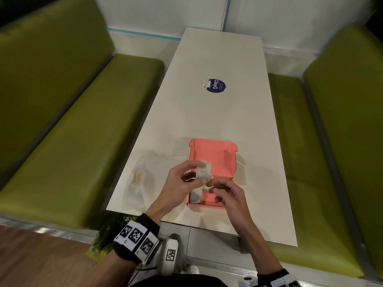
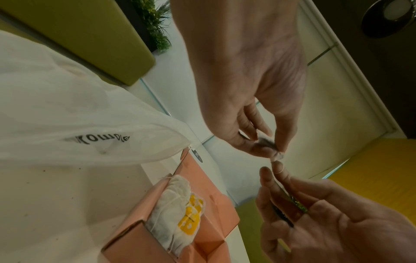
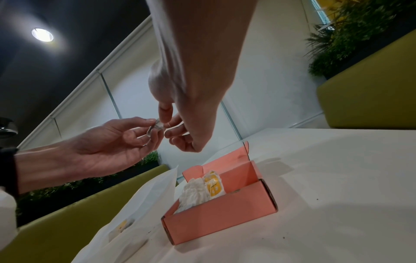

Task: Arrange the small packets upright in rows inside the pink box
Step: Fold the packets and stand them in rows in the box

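A small packet (image 1: 204,172) is pinched by the left hand (image 1: 182,183) above the pink box (image 1: 215,201) near the tabletop's (image 1: 207,112) near edge; its string is pinched by the right hand (image 1: 229,195). A few packets (image 3: 202,192) already stand inside; most of the box remains unfilled.

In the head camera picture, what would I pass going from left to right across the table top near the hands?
White plastic bag → left hand → small packet held above the pink box → right hand.

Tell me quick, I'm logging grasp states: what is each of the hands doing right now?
Left hand: pinches a small packet above the pink box.
Right hand: fingers curled, pinching the packet's tag end.
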A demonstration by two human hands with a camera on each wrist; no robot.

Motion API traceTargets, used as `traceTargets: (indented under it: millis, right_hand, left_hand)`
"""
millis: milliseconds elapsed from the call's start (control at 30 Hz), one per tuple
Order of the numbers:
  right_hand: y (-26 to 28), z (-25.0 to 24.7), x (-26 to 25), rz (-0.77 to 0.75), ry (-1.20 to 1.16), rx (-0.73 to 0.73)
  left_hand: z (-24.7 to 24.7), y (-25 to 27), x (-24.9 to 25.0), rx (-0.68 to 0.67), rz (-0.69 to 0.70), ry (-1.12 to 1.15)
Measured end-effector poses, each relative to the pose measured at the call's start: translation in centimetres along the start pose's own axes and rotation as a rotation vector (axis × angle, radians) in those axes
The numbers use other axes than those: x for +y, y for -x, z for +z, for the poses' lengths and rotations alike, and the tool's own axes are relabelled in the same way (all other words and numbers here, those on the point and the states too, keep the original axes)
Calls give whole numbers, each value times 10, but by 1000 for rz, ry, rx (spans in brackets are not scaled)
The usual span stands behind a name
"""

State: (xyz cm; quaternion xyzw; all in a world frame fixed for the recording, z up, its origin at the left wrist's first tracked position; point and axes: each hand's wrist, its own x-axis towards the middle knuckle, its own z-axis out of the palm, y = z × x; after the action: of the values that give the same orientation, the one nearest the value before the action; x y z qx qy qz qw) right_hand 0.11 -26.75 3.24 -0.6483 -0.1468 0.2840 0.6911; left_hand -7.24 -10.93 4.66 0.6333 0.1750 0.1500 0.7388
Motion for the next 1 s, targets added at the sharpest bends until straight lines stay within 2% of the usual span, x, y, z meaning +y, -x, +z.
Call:
traceTargets:
  millis: [200, 333, 633, 900, 1000]
  right_hand:
    - [2, 4, -1, 64, -167, -68]
    - [2, 8, -3, 62, -243, -97]
    - [6, 12, -6, -45, -129, -127]
    - [16, 15, -3, -81, 6, -130]
    - [20, 12, 0, -47, 79, -203]
  left_hand:
    - [2, -2, 0, 38, -24, 79]
    - [3, -3, 1, 36, -11, 48]
    - [4, -5, 0, 49, 90, -65]
    - [1, -5, 3, 90, 33, 12]
    - [-1, -6, 5, 128, 49, 10]
